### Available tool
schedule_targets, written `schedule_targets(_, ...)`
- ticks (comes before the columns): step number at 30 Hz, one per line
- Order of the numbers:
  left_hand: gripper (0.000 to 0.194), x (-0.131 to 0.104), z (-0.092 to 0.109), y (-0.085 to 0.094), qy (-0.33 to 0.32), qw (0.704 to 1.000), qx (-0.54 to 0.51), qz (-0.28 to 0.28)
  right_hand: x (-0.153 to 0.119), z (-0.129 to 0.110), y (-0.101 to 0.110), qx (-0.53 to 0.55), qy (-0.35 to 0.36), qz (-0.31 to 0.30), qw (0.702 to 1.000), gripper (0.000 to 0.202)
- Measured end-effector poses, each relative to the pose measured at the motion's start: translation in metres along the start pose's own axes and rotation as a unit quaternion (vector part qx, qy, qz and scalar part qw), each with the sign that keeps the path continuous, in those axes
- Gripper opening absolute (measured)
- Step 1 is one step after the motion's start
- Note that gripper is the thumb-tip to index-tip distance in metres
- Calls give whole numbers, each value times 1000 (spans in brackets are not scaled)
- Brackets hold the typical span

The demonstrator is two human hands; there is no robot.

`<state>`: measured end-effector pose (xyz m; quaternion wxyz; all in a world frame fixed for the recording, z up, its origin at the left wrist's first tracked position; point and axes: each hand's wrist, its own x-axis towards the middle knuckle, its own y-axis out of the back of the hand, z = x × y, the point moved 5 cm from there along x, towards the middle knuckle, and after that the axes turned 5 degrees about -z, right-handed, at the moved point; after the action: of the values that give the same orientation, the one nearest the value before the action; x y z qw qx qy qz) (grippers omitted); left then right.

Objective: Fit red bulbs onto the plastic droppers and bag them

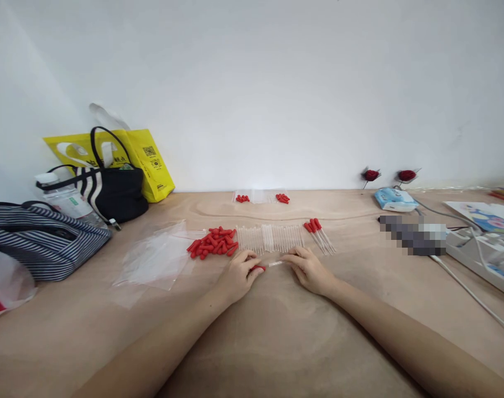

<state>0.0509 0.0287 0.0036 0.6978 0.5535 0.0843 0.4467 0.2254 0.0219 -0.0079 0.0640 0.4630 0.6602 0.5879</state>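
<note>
My left hand (240, 275) pinches a red rubber cap (258, 268) near the middle of the table. Facing it, my right hand (310, 271) holds a thin clear tube (275, 263) whose left end points at the cap. Whether the two touch is too small to tell. Just beyond my hands lies a row of clear tubes (270, 238). A pile of red caps (213, 243) sits left of that row, and several tubes with red caps on them (319, 235) lie to its right.
Clear plastic bags (154, 262) lie left of the pile. A filled bag (260, 196) rests by the wall. Farther left are a striped bag (52, 240), a black bag (121, 193) and a yellow bag (154, 166). Tissues (395, 199) and a power strip (484, 262) are on the right.
</note>
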Motion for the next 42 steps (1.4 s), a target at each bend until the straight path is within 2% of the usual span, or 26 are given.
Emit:
schedule_targets(4, 17, 1, 1, 1, 0, 1000, -9, 0, 2, -7, -1, 17, -11, 1, 1000, 19)
schedule_targets(10, 11, 7, -5, 0, 81, 995, -51, -5, 2, -6, 2, 30, -27, 40, 998, 16)
schedule_targets(17, 7, 10, -6, -3, 95, 990, -102, -33, 2, -6, -3, 3, -15, 33, 999, 27)
schedule_targets(24, 6, 9, -1, 1, 90, 991, -89, -41, 2, -7, -2, 16, -11, 43, 999, 21)
schedule_targets(31, 6, 9, 0, 2, 77, 993, -82, -30, 4, -11, -4, 17, -5, 46, 999, 22)
schedule_targets(42, 12, 8, -1, 3, 108, 989, -105, -10, 3, -23, -5, 2, 10, 26, 1000, 23)
